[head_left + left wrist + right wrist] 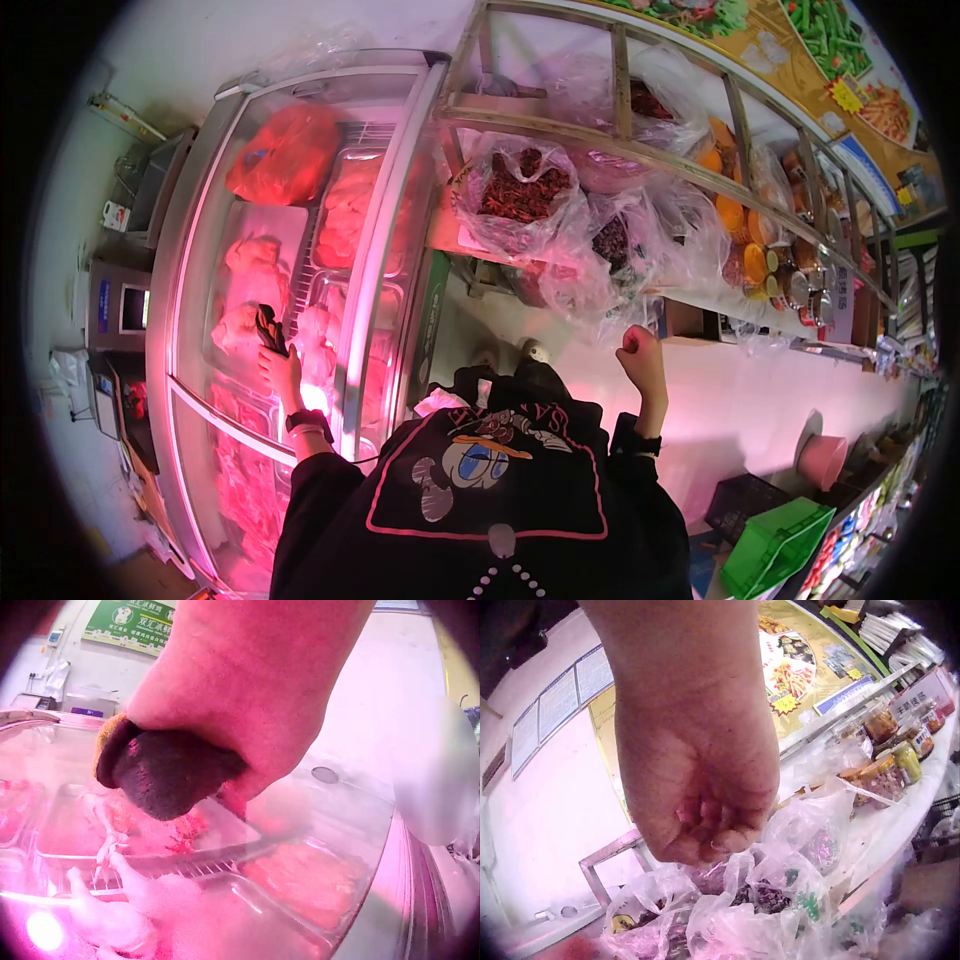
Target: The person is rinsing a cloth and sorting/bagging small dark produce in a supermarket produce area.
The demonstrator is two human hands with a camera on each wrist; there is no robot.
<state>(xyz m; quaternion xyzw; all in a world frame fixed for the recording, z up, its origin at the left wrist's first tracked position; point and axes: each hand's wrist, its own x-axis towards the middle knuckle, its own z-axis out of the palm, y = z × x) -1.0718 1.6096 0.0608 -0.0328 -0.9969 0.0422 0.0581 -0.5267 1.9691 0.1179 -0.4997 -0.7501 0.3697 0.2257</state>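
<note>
My left hand (281,372) is over the glass-topped display case, gripping a dark bunched fabric bundle (270,330) with narrow, finger-like ends. In the left wrist view the bundle (169,771) looks soft and almost black, with a yellowish edge on one side. Beneath it, through the glass, whole plucked poultry (250,285) lies on metal trays. My right hand (641,356) is raised off to the other side, its fingers curled into the palm, with nothing seen in them. In the right wrist view this hand (705,817) overlaps clear plastic bags (757,922) of dark dried goods.
A red plastic bag (284,152) is at the far end of the case. Beyond my right hand runs a shelf frame (640,150) with bagged dried chillies (522,192) and several jars (755,262). A green crate (775,548) and a pink bucket (822,461) stand at the right.
</note>
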